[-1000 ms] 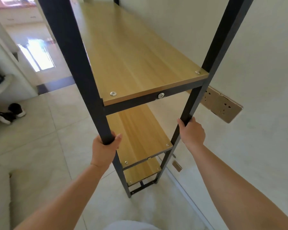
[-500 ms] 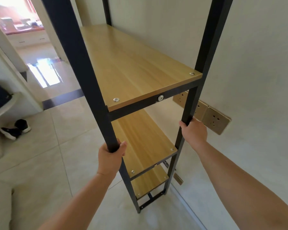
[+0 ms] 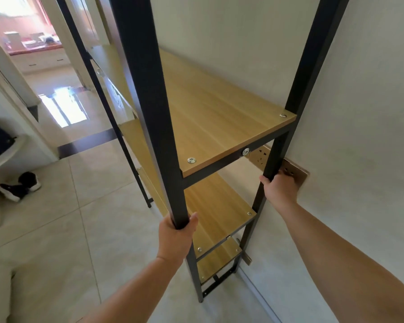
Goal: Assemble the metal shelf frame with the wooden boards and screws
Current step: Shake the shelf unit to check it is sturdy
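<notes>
The black metal shelf frame (image 3: pixel 149 101) stands upright on the tiled floor beside the wall. Wooden boards are screwed into it: an upper board (image 3: pixel 210 108), a middle board (image 3: pixel 217 206) and a low board (image 3: pixel 219 257). Silver screws (image 3: pixel 191 160) show at the board corners and one in the front crossbar (image 3: pixel 245 151). My left hand (image 3: pixel 176 236) grips the near left post below the upper board. My right hand (image 3: pixel 279 188) grips the near right post next to the wall. The far legs are partly hidden by the near post.
A brass wall socket plate (image 3: pixel 292 171) sits on the white wall (image 3: pixel 359 136) just behind my right hand. A black shoe (image 3: pixel 19 187) lies on the floor at the left. A doorway (image 3: pixel 56 89) opens at the far left onto a sunlit room.
The view has tilted up and come closer to the shelf. The frame has shifted toward the wall, so its right post now covers part of the socket plate. Both hands keep their grip.
</notes>
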